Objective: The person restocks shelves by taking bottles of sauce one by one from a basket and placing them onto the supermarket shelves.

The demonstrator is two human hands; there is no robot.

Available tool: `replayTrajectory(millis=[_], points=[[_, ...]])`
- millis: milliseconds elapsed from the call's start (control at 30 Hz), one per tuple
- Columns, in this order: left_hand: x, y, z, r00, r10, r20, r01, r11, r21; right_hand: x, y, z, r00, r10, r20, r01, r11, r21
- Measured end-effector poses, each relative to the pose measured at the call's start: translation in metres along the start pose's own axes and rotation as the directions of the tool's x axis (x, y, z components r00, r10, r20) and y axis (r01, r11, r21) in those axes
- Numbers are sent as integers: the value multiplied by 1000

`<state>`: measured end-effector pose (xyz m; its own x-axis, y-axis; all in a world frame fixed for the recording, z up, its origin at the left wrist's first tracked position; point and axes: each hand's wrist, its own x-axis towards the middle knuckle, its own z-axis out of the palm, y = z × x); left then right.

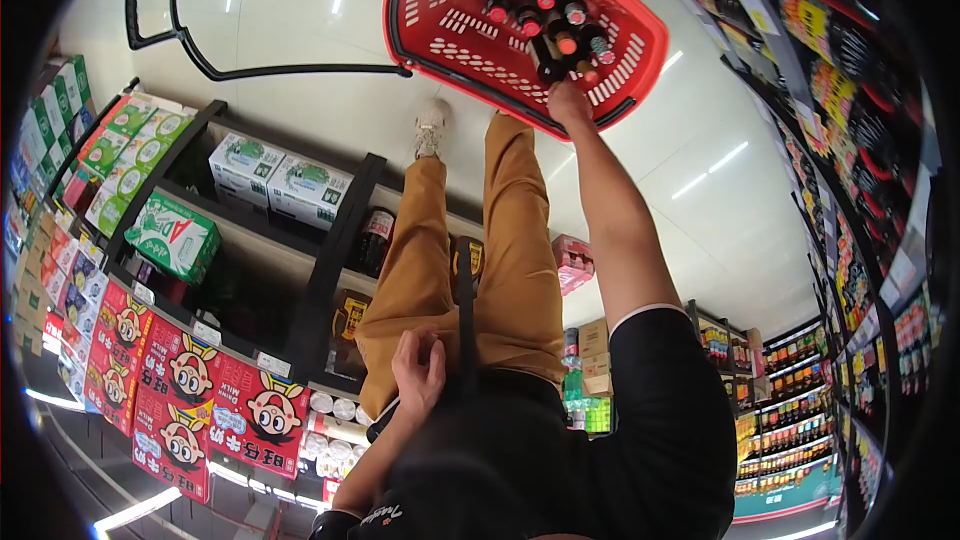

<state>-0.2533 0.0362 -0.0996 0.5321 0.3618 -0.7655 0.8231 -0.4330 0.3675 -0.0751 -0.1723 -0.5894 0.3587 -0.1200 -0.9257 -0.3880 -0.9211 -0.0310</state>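
A red plastic basket [655, 20] with slotted sides stands on the floor beyond my feet, holding several dark bottles with red or pale caps. My right hand [569, 103] reaches over its near rim, closed on the end of a dark bottle [547, 58]. That bottle lies tilted among the others; my fingers are partly hidden. My left hand [418, 370] rests against my thigh with its fingers curled and nothing visible in them. From the basket's left side a long black handle [290, 71] stretches out over the floor.
Black shelving [340, 260] on the left carries white cartons [305, 185], a green carton [172, 237] and dark bottles. Red milk packs [190, 370] line its lower-left part. Tall racks of bottles [860, 130] run along the right. Pale glossy tiles [300, 30] form the floor.
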Motion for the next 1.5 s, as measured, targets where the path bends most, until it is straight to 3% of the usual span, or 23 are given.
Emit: replayTrajectory(millis=[100,200,300,500,600,700,800,867,967,1067,1100,1167,1267,1300,1367,1400,1467,1500], points=[[-3,10,-6,1000,-7,24,7,1000,28,-31,8,-11,999,-32,-28,33,998,53],[-3,10,-9,959,276,-56,-265,951,159,-88,0,-58,992,-129,4,129,991,23],[-10,19,-21,965,257,-49,-249,960,129,-130,-6,-95,983,-179,-45,176,983,-53],[-13,29,-37,906,403,-128,-396,915,83,-201,-6,-144,952,-267,-148,247,959,-139],[-14,32,-44,912,389,-130,-389,921,25,-236,3,-155,942,-268,-203,257,963,-79],[-14,42,-56,839,506,-200,-503,861,69,-280,16,-161,928,-249,-275,267,963,28],[-4,37,-66,834,530,-152,-552,803,-226,-337,33,-162,919,-237,-316,313,925,215],[4,38,-71,805,570,-167,-592,753,-287,-400,35,-179,939,-209,-273,311,856,414],[18,36,-80,809,579,-100,-570,730,-377,-469,42,-178,921,-302,-247,375,511,773],[33,40,-97,815,580,-22,-477,648,-594,-549,26,-188,908,-333,-254,365,330,871],[36,43,-101,814,578,-62,-478,606,-635,-572,22,-190,888,-371,-272,390,295,872],[42,54,-111,806,574,-146,-490,507,-709,-610,15,-188,849,-410,-334,472,305,827],[32,86,-142,902,433,5,-242,513,-824,-672,3,-189,782,-449,-431,608,399,687],[24,98,-155,883,448,138,-126,511,-850,-693,-1,-190,760,-459,-460,645,443,623],[9,120,-178,787,471,397,113,523,-845,-733,-13,-187,607,-543,-580,789,495,363],[7,125,-184,712,521,470,145,546,-825,-749,-19,-187,524,-586,-618,831,509,222],[-4,134,-202,554,660,507,182,498,-848,-779,-26,-187,386,-671,-633,797,588,-138],[-10,134,-205,546,665,510,202,486,-850,-791,-29,-185,327,-717,-616,735,603,-310]])
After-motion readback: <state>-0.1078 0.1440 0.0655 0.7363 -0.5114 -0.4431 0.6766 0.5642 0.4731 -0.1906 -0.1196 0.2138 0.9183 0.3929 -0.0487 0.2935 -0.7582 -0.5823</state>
